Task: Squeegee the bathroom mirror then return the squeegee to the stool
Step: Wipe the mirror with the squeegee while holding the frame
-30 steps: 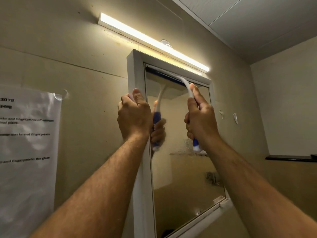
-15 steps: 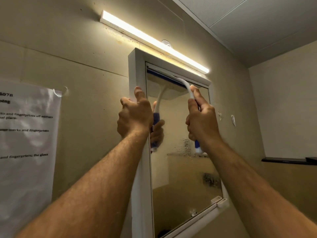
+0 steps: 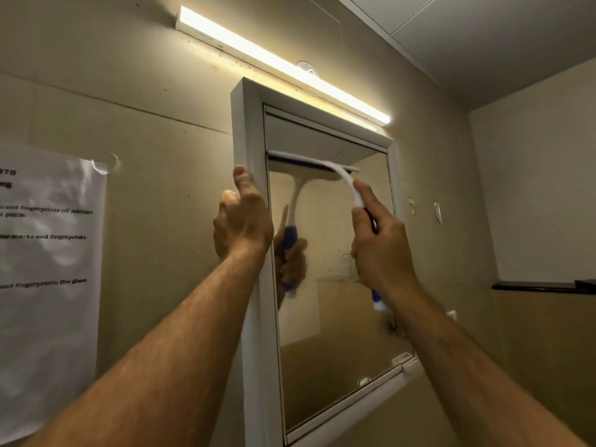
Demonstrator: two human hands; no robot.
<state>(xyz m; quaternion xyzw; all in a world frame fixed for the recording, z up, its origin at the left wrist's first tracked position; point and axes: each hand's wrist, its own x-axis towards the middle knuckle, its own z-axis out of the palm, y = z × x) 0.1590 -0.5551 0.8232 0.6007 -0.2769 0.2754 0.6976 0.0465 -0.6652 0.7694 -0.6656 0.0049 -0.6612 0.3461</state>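
The mirror (image 3: 338,317) hangs on the wall in a white frame (image 3: 251,124). My right hand (image 3: 379,246) grips the white and blue squeegee (image 3: 346,182) by its handle, index finger stretched along the neck. The blade lies flat across the glass a little below the top edge. My left hand (image 3: 242,221) rests on the frame's left side, fingers curled and thumb up, holding nothing that I can see. The glass reflects the squeegee and my right hand. The stool is not in view.
A lit strip light (image 3: 274,59) runs above the mirror. A plastic-covered paper notice (image 3: 45,269) is taped to the wall at left. A dark ledge (image 3: 541,287) juts from the right wall. A small white shelf edges the mirror's bottom.
The squeegee blade has come down the glass from the top edge, leaving a wiped strip above it. My left hand stays on the frame, fingers slightly looser.
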